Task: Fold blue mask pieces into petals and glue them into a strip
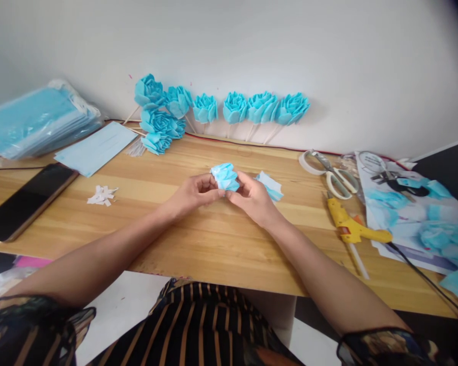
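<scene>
Between both hands, above the middle of the wooden table (198,244), is a small light-blue artificial flower (225,177) with layered petals. My left hand (198,192) pinches it from the left side, thumb along its lower edge. From the right, my right hand (254,197) grips the same flower with thumb and fingers. The flower's underside is hidden by my fingers. Just behind my right hand lie a few loose pale-blue petal pieces (270,186).
Several finished blue flowers (234,107) on sticks lean on the wall. At left are packed blue sheets (41,119), a phone (28,201) and white paper scraps (103,195). At right lie scissors (340,182), a yellow glue gun (353,223) with its cord, and loose petals (438,234).
</scene>
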